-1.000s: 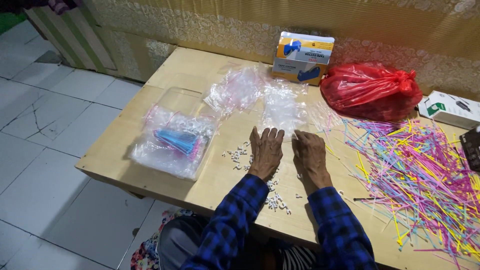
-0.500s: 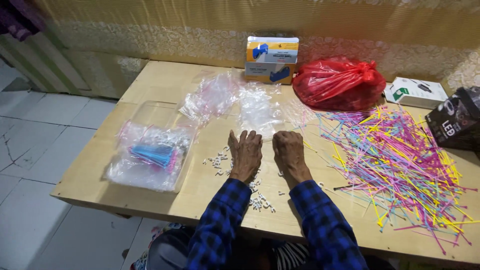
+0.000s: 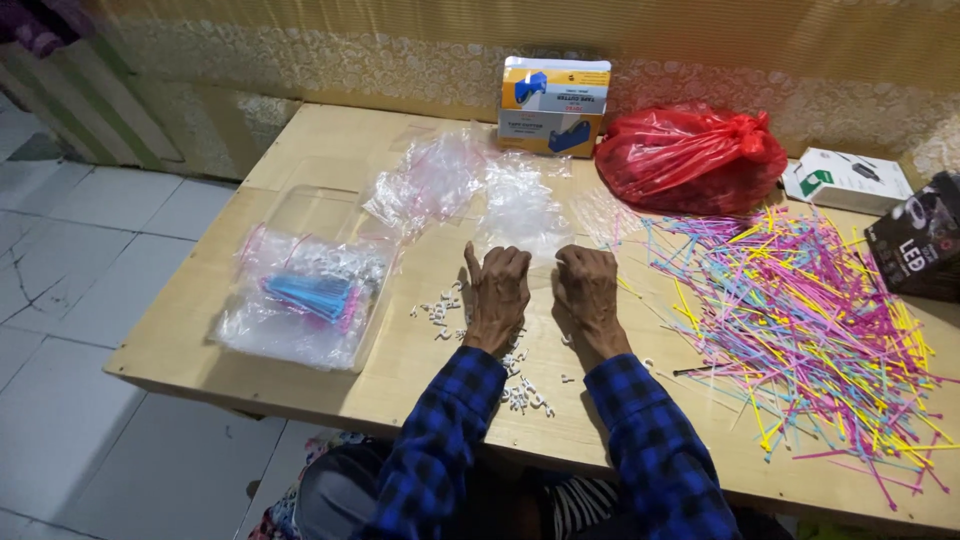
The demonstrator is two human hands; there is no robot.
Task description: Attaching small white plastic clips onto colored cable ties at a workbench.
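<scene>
Hands lay on the wooden table (image 3: 300,135), palms down, fingers curled under, knuckles up: left hand (image 3: 497,293) and right hand (image 3: 590,290) side by side, not quite touching; whether either pinched anything underneath could not be told. Small white pieces (image 3: 520,385) were scattered on the tabletop around and below the left hand, some touching the wrist; too many and too small to count. Risk, judged: a sleeve drag could sweep the pieces off the near edge, since several sat near it. Heap of coloured plastic sticks (image 3: 800,320) spread to the right, uncounted, near the right hand; a stray elbow could tangle or push them over. Counted: one red plastic bag (image 3: 690,160), one tape dispenser box (image 3: 553,105), one white box (image 3: 845,180), one dark box (image 3: 920,245) at the right edge, one clear bag with blue items (image 3: 305,300), loose clear bags (image 3: 470,190) in a pile.
</scene>
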